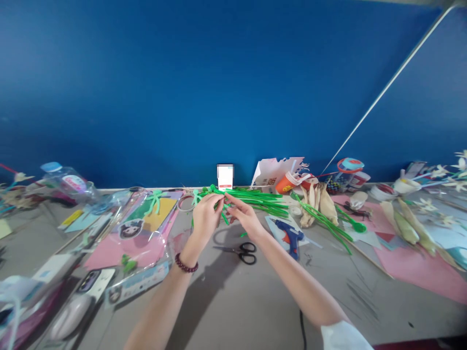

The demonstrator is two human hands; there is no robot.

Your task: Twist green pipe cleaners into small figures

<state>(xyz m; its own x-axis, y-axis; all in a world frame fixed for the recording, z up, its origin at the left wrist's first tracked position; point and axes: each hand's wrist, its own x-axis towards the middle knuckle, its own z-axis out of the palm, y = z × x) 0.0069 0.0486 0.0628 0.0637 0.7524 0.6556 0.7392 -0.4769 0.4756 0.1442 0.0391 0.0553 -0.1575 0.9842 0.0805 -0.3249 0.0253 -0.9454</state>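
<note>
My left hand (207, 212) and my right hand (245, 217) meet over the middle of the table, fingertips pinched close together. Between them is a short green pipe cleaner (225, 219), its lower end hanging below the fingers. The fingers cover most of it. Just behind the hands lies a bundle of long green pipe cleaners (262, 198). A lit phone (225, 176) stands upright against the blue wall. Black-handled scissors (245, 253) rest on the table below my right hand, and a blue glue gun (290, 236) lies to their right.
Left are a plastic bottle (71, 182), pink paper (127, 250) under clear bags, and a pale computer mouse (72, 316). On the right stand orange paper cups (286, 183), dried husks (321, 206) and more pink paper (423, 270). A blue wall (219, 87) closes off the back.
</note>
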